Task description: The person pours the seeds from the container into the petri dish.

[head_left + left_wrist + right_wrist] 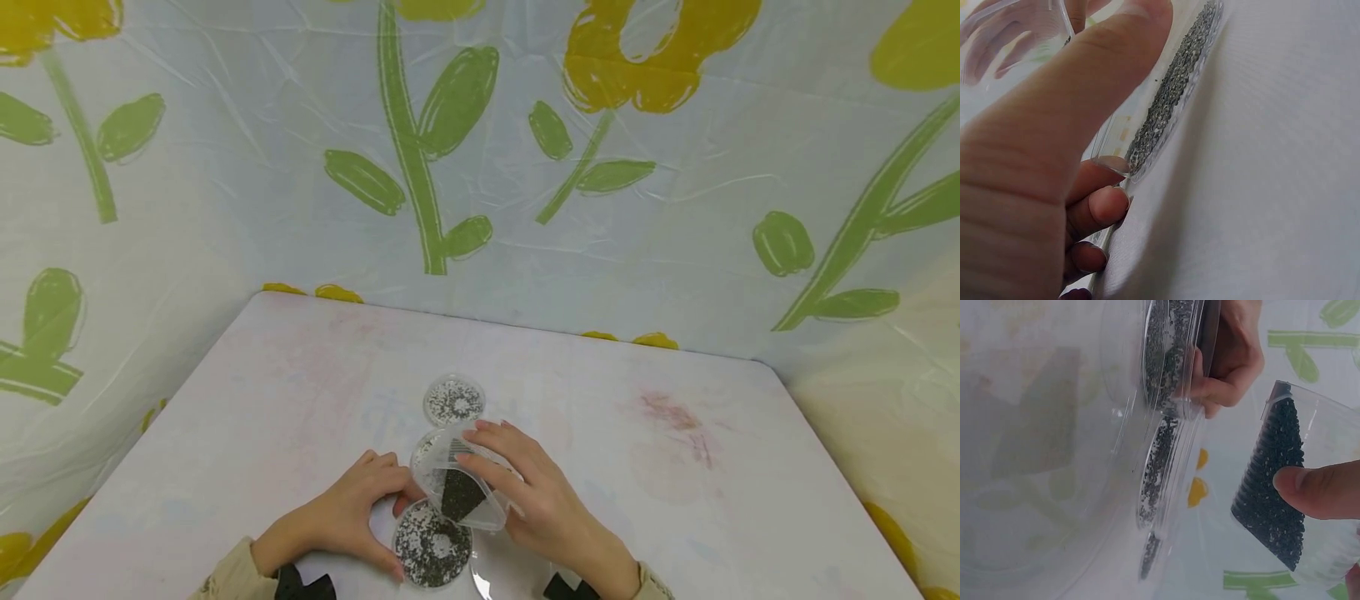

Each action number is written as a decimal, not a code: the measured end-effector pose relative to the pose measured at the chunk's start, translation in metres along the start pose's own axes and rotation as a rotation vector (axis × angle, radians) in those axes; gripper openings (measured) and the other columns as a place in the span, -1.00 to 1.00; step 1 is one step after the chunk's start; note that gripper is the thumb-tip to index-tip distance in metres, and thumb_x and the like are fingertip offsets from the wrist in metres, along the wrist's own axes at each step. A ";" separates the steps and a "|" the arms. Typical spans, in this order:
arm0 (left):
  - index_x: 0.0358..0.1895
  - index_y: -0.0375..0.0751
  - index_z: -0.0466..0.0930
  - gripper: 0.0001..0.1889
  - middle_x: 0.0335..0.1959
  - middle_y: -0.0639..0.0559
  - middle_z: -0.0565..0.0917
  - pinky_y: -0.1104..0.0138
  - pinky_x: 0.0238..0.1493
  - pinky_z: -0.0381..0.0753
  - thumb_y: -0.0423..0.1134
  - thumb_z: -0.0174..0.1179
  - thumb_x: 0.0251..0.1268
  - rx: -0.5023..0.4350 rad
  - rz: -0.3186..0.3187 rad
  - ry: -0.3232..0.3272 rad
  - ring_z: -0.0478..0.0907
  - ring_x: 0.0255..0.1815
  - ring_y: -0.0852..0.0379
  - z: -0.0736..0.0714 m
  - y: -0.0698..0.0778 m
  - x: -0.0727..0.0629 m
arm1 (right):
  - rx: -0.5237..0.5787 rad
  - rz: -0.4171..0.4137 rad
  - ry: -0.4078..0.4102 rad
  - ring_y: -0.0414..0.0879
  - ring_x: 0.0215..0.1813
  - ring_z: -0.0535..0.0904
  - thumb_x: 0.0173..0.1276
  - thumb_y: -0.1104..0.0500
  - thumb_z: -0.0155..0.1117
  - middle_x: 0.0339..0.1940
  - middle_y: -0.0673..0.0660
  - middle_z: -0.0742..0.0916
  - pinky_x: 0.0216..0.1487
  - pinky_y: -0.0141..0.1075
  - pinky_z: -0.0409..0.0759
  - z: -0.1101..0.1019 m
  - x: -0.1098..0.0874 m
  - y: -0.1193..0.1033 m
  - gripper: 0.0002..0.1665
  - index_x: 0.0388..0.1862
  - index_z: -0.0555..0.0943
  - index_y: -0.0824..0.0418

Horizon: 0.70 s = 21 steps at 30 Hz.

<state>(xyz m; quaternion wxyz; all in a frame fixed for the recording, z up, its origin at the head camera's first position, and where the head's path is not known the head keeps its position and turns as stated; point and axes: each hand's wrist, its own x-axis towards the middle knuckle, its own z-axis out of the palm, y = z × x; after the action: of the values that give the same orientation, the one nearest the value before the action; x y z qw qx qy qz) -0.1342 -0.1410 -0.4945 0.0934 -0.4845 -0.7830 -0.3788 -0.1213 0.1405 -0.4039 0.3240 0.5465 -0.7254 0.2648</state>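
My right hand point(543, 496) grips a clear plastic cup point(487, 512), tilted on its side above the near and middle dishes. Black granules point(1275, 478) lie along the cup's lower wall, with the thumb pressed outside. My left hand point(348, 504) holds the nearest round clear dish point(433, 550) by its rim, thumb on the near side and fingers at the far side. That dish contains dark granules mixed with white patches. Just behind it is a middle dish point(422, 454), partly hidden by the cup. A third dish point(453, 400) with speckled granules stands farthest back.
A large clear round container point(498, 571) stands on the table right of the nearest dish, below the right hand. The white table point(322, 358) has faint reddish stains point(678, 417) at right. A flower-patterned sheet point(277, 167) rises behind and at both sides.
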 end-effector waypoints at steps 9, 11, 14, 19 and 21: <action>-0.03 0.22 0.52 -0.30 -0.41 0.37 0.39 0.46 -0.19 0.13 0.36 0.53 -0.31 0.000 0.006 0.000 0.16 -0.31 0.44 0.001 0.000 0.000 | 0.176 0.161 0.024 0.27 0.33 0.40 -0.39 0.58 0.37 0.29 0.40 0.49 0.44 -0.14 0.28 0.004 -0.009 0.006 0.03 0.30 0.43 0.48; -0.03 0.22 0.52 -0.30 -0.41 0.37 0.39 0.46 -0.18 0.12 0.36 0.53 -0.32 0.000 0.005 0.001 0.15 -0.31 0.45 0.001 0.000 0.000 | 0.237 0.243 0.022 0.24 0.36 0.37 -0.30 0.55 0.49 0.31 0.38 0.47 0.43 -0.18 0.28 0.004 -0.013 0.007 0.04 0.33 0.39 0.48; -0.02 0.23 0.52 -0.29 -0.41 0.38 0.39 0.46 -0.17 0.12 0.36 0.53 -0.33 -0.003 0.004 0.001 0.15 -0.30 0.44 0.001 -0.001 0.000 | 0.292 0.398 0.011 0.15 0.39 0.38 -0.27 0.44 0.65 0.34 0.30 0.48 0.41 -0.17 0.32 0.003 -0.018 0.007 0.13 0.39 0.37 0.38; 0.01 0.23 0.53 -0.28 -0.42 0.38 0.39 0.45 -0.18 0.11 0.35 0.54 -0.33 -0.007 0.008 0.004 0.13 -0.32 0.44 0.001 -0.001 0.000 | 0.351 0.632 -0.023 0.02 0.35 0.43 -0.20 0.29 0.73 0.35 0.10 0.51 0.32 0.00 0.42 0.000 -0.023 0.010 0.19 0.47 0.34 0.18; 0.02 0.24 0.53 -0.28 -0.42 0.38 0.39 0.45 -0.18 0.10 0.35 0.54 -0.33 -0.006 0.009 0.004 0.12 -0.33 0.44 0.001 -0.001 0.000 | 0.401 0.709 -0.027 -0.01 0.36 0.42 -0.19 0.27 0.74 0.36 0.06 0.51 0.32 0.03 0.42 -0.001 -0.026 0.013 0.20 0.48 0.33 0.14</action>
<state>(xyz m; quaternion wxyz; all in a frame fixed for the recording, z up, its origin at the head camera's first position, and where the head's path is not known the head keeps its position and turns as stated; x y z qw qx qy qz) -0.1351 -0.1401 -0.4960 0.0951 -0.4875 -0.7795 -0.3817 -0.1286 0.1607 -0.4233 0.0901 0.3181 -0.8070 0.4893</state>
